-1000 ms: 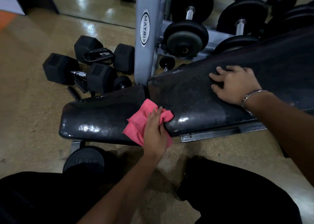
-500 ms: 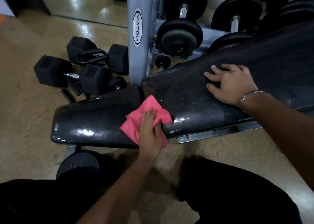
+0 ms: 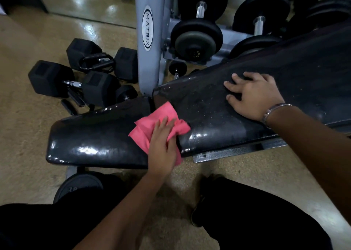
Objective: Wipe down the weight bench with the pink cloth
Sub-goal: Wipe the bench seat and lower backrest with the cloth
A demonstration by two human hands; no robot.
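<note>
The black weight bench has a flat seat pad point(image 3: 91, 135) at left and an inclined back pad point(image 3: 218, 105) rising to the right. A pink cloth point(image 3: 150, 125) lies bunched over the gap between the two pads. My left hand point(image 3: 163, 145) presses down on the cloth with fingers laid fairly straight, and part of the cloth hangs below my palm. My right hand point(image 3: 254, 96) rests flat on the back pad, fingers spread, with a metal bracelet on the wrist.
A grey Matrix rack post point(image 3: 148, 40) stands right behind the bench, with round dumbbells point(image 3: 197, 37) on its shelves. Hex dumbbells point(image 3: 72, 80) and a carabiner handle point(image 3: 96, 62) lie on the floor at left. A weight plate point(image 3: 79, 187) sits under the seat. My dark-trousered legs fill the bottom.
My left hand has slid the pink cloth a little farther across the gap, toward the far edge of the pads. My right hand stays planted on the back pad.
</note>
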